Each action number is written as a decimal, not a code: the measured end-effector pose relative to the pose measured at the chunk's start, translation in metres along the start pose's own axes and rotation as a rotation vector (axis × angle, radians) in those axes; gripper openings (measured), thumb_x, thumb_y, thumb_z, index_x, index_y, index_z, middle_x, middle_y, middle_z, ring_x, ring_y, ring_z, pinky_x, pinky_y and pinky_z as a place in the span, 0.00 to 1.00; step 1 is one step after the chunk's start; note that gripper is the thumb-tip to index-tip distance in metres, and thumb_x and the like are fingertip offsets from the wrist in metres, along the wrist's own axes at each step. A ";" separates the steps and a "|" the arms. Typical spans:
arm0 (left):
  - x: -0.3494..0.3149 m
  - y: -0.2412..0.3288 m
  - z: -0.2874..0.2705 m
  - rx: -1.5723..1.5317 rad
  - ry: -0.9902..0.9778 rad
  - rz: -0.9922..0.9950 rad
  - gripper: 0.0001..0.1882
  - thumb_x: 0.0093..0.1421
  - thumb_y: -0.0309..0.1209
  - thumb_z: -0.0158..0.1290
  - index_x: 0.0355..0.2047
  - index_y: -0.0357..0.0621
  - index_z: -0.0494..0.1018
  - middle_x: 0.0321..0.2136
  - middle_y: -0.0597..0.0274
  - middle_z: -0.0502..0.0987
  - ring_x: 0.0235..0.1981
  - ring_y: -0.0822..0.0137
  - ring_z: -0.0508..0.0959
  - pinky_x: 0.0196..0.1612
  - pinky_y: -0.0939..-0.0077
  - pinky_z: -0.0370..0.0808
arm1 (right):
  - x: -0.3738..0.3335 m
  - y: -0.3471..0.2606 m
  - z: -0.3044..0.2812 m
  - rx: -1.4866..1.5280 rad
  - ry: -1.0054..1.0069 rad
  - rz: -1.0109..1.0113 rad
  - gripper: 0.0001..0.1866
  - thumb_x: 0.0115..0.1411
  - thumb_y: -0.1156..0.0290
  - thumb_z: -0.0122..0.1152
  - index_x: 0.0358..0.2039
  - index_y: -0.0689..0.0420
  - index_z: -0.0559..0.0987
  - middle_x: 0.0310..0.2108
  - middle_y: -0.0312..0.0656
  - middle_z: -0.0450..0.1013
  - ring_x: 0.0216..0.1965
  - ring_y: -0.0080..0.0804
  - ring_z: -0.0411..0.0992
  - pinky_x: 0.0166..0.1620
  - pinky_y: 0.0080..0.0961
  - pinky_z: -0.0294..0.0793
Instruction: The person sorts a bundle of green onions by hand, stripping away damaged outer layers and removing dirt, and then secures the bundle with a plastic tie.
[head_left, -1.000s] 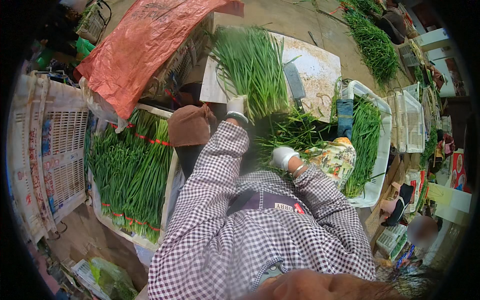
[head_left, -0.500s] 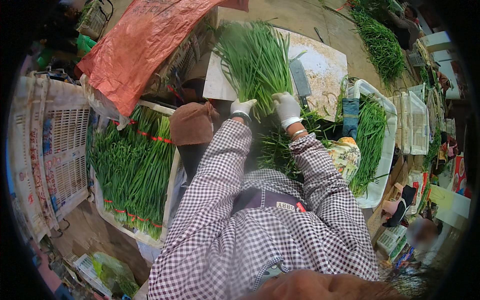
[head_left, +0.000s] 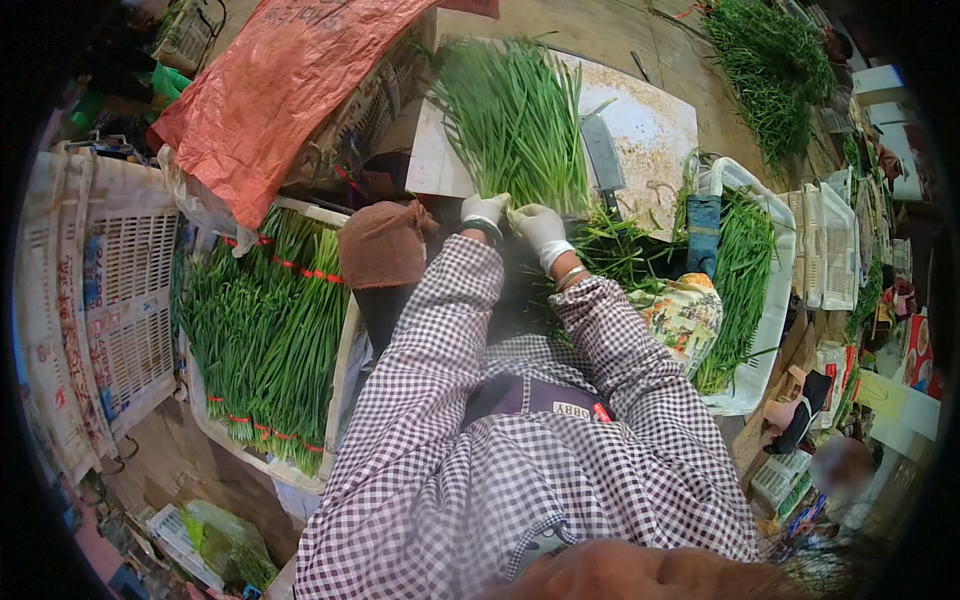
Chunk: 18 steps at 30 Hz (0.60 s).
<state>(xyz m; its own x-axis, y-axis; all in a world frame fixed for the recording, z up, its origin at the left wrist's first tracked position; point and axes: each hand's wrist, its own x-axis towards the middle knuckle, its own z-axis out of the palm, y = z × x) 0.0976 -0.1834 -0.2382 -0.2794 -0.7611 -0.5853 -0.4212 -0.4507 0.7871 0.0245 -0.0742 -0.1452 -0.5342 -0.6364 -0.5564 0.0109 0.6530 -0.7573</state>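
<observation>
A broad bunch of garlic chives (head_left: 515,120) lies fanned out on the white board (head_left: 655,110), its pale stalk ends toward me. My left hand (head_left: 484,209), in a white glove, is closed at the left side of these stalk ends. Close beside it, my gloved right hand (head_left: 538,226) has its fingertips pinched together at the near edge of the bunch; what is between them is too small to make out. To the right of the bunch a cleaver (head_left: 601,152) rests on the board. Loose green leaves (head_left: 610,250) lie below the board, by my right forearm.
On the left stands a white crate (head_left: 340,375) of chive bundles (head_left: 270,340) tied with red bands. A white basket (head_left: 770,330) of loose chives is at the right. An orange sheet (head_left: 285,90) covers crates at the upper left. A brown cloth (head_left: 383,246) sits beside my left arm.
My right hand has moved left and slightly nearer to me, from the right part of the stalk ends to beside my left hand. The left hand has barely moved.
</observation>
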 end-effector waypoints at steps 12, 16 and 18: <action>-0.055 0.054 -0.013 -0.416 -0.138 -0.257 0.08 0.57 0.33 0.59 0.26 0.44 0.75 0.12 0.70 0.68 0.10 0.76 0.61 0.13 0.78 0.56 | -0.002 0.019 0.007 0.024 0.259 -0.056 0.13 0.52 0.61 0.66 0.29 0.59 0.81 0.23 0.40 0.77 0.22 0.24 0.73 0.29 0.22 0.72; -0.064 0.062 -0.016 -0.403 -0.171 -0.265 0.08 0.58 0.35 0.58 0.27 0.44 0.77 0.13 0.70 0.69 0.10 0.76 0.60 0.13 0.79 0.55 | -0.008 0.005 0.003 0.249 0.154 -0.052 0.12 0.54 0.64 0.65 0.28 0.60 0.81 0.20 0.36 0.75 0.20 0.19 0.70 0.25 0.20 0.69; -0.062 0.059 -0.018 -0.436 -0.247 -0.288 0.09 0.58 0.36 0.57 0.28 0.44 0.77 0.12 0.70 0.68 0.10 0.76 0.60 0.13 0.79 0.55 | -0.006 0.007 0.000 0.267 0.149 -0.099 0.10 0.54 0.66 0.64 0.27 0.60 0.80 0.19 0.36 0.74 0.19 0.19 0.70 0.24 0.19 0.69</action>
<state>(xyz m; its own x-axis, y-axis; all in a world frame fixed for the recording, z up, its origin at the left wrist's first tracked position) 0.1051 -0.1714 -0.1521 -0.4212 -0.4719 -0.7745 -0.1300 -0.8138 0.5665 0.0279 -0.0658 -0.1467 -0.6617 -0.6114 -0.4341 0.1637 0.4471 -0.8794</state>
